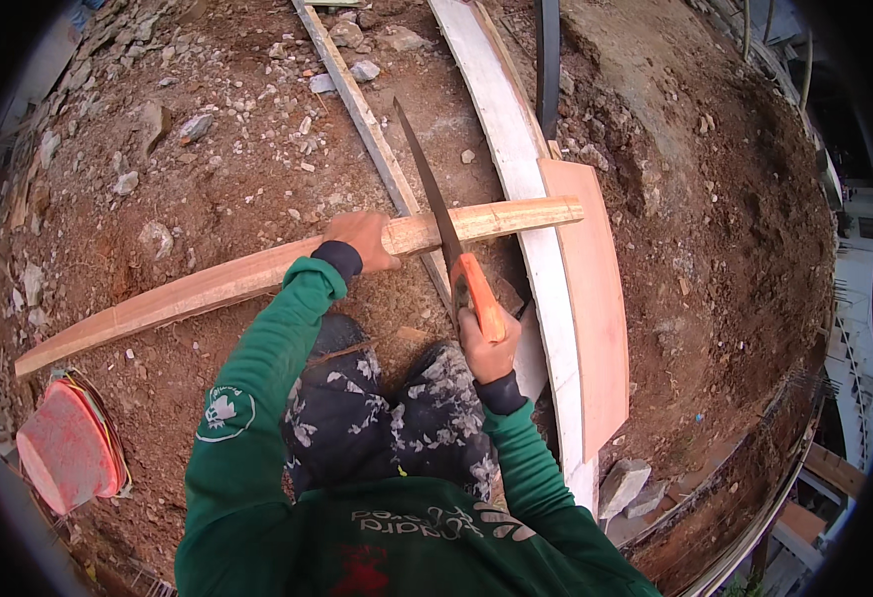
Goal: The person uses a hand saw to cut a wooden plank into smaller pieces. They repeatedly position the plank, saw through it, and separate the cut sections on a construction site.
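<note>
A long wooden beam (227, 279) lies crosswise in front of me, its right end resting over a white board (521, 169). My left hand (362, 239) is closed over the beam, a little left of the saw. In my right hand (489, 345) is the orange handle of a handsaw (427, 179), with fingers wrapped round it. The dark blade points away from me and crosses the beam; whether its teeth have cut into the wood cannot be made out. My left fingertips are partly hidden behind the beam.
A thin wooden batten (357, 109) passes beneath the beam. Right of the white board lies a reddish wooden panel (596, 308). A red bucket (68, 448) lies tipped at the left. Stones (624, 486) and rubble dot the brown soil. A dark post (548, 70) stands at the far side.
</note>
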The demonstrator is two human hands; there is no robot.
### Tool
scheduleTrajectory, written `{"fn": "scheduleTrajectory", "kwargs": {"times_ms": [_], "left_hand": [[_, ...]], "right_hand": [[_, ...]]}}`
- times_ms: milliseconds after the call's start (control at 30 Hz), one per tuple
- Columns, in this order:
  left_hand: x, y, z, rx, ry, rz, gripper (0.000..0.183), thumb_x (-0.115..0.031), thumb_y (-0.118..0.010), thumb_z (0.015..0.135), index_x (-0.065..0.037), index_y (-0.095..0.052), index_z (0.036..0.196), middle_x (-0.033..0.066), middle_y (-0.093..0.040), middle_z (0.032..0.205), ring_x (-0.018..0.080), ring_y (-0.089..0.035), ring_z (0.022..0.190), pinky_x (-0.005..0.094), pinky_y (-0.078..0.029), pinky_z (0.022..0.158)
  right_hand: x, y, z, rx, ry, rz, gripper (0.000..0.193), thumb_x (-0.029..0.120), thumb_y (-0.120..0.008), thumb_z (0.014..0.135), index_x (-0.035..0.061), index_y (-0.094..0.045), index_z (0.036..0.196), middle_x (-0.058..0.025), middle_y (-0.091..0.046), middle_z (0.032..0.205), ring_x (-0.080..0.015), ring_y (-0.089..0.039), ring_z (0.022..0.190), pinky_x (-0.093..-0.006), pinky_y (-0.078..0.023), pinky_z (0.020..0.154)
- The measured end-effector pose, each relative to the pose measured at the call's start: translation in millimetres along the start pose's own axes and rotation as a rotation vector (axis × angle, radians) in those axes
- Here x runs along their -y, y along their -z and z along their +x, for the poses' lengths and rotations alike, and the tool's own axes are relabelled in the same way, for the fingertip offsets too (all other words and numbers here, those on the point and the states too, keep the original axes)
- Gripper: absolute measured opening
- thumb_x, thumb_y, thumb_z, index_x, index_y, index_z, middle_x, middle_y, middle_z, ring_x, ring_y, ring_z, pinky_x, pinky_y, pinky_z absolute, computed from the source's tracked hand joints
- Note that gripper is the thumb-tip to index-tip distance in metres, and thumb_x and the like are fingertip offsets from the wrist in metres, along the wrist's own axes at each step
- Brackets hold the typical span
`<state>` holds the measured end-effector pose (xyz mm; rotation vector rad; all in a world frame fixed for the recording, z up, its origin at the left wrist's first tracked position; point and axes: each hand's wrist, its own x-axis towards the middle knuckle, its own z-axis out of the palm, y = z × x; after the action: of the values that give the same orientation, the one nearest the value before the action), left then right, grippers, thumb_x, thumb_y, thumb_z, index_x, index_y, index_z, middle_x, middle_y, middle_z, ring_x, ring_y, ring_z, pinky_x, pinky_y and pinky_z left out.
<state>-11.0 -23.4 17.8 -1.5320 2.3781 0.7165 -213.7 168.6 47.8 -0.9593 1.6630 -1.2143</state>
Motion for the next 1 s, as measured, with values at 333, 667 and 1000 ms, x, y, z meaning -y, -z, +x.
{"fn": "scheduleTrajectory", "kwargs": {"times_ms": [333,667,1000], "left_hand": [[-24.1,22.2,-28.2,-0.037,-0.037,-0.004,0.062,-0.044,-0.086,0.066,0.000,-0.068,0.106,0.0229,-0.073,0.096,0.0417,-0.071,0.092,0.0517,-0.056,0.084],[-0.7,-37.1,-60.6,-0.207,-0.030,0.076,0.057,-0.028,-0.084,0.064,-0.001,-0.063,0.110,0.0204,-0.069,0.106,0.0348,-0.070,0.097,0.0436,-0.060,0.081],[23.0,-42.8,-48.4,-0.362,-0.023,0.099,0.044,-0.021,-0.082,0.064,-0.004,-0.061,0.099,0.0136,-0.067,0.097,0.0306,-0.068,0.095,0.0415,-0.059,0.081]], "right_hand": [[39.1,16.1,-8.7,-0.005,0.074,-0.037,0.012,0.006,-0.069,0.089,-0.0030,-0.062,0.084,0.0014,-0.052,0.067,-0.0076,-0.047,0.063,-0.0297,-0.039,0.056],[73.8,63.7,-112.1,0.031,-0.111,-0.125,0.028,0.001,-0.063,0.086,-0.0074,-0.072,0.110,-0.0027,-0.068,0.077,-0.0103,-0.061,0.068,-0.0265,-0.050,0.063],[87.1,71.1,-156.7,0.013,-0.144,-0.143,0.033,0.001,-0.063,0.087,-0.0078,-0.071,0.117,-0.0001,-0.064,0.076,-0.0089,-0.059,0.068,-0.0249,-0.047,0.062]]}}
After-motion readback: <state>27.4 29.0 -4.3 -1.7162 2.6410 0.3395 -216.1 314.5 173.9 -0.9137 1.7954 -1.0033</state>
